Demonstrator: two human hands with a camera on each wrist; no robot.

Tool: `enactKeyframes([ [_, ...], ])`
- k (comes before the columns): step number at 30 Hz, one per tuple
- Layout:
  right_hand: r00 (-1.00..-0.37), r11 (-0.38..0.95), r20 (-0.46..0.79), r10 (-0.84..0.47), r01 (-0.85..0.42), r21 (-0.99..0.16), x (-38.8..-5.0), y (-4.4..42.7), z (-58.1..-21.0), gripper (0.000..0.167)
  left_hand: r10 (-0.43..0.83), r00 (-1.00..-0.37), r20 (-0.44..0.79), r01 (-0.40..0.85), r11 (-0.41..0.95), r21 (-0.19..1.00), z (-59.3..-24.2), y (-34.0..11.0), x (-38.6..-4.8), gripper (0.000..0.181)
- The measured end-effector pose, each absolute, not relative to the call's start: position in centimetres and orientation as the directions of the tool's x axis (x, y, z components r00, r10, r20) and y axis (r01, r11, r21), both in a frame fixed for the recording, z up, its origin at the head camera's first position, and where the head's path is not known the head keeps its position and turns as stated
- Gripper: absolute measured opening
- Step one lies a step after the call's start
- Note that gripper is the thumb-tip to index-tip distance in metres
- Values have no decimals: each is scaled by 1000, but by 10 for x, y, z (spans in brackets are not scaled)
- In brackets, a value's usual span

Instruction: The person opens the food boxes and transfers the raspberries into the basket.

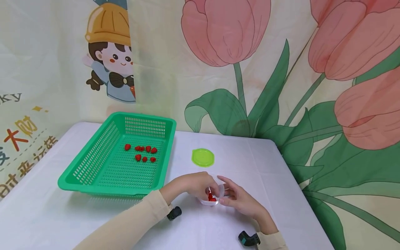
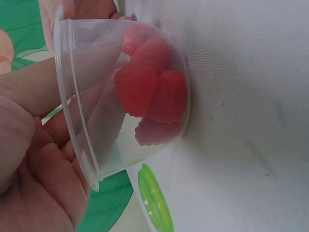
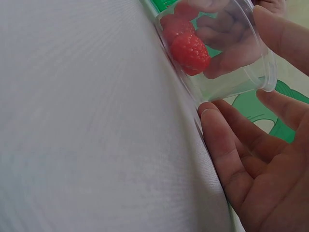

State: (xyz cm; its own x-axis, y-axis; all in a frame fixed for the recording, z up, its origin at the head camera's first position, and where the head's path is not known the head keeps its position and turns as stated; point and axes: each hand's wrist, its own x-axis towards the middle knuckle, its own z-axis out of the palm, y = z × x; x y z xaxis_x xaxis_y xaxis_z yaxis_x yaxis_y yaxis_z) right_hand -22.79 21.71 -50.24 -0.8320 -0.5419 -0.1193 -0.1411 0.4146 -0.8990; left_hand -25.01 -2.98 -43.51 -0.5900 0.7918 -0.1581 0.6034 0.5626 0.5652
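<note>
A clear plastic cup (image 1: 211,203) stands on the table with several red raspberries (image 2: 153,94) in its bottom. My left hand (image 1: 197,183) reaches over its rim from the left, fingers down inside by the raspberries; whether they pinch one cannot be told. From the right, my right hand (image 1: 243,203) grips the cup, thumb and fingers at its rim and side. Seen from the right wrist, fingertips (image 3: 212,116) lie against the cup's lower edge, near the raspberries (image 3: 189,53) behind the clear wall.
A green slotted basket (image 1: 170,152) stands at the left, with several raspberries (image 1: 138,157) on its floor. A light green lid (image 1: 203,157) lies flat on the white table (image 1: 243,156) beyond the cup. Printed cloth hangs behind the table.
</note>
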Motion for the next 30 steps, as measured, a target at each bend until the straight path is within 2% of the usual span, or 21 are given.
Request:
enactKeyframes([
  [10, -820, 387, -94, -564, -162, -908, -229, 219, -504, 79, 791, -592, -153, 649, 581, 492, -437, -22, -251, 23],
  [18, -821, 380, -98, -563, -151, -913, -229, 218, -504, 80, 781, -611, -129, 644, 585, 493, -444, -17, -251, 21],
  [30, -817, 373, -97, -568, -150, -916, -229, 218, -504, 81, 800, -593, -93, 652, 544, 528, -445, -19, -251, 22],
])
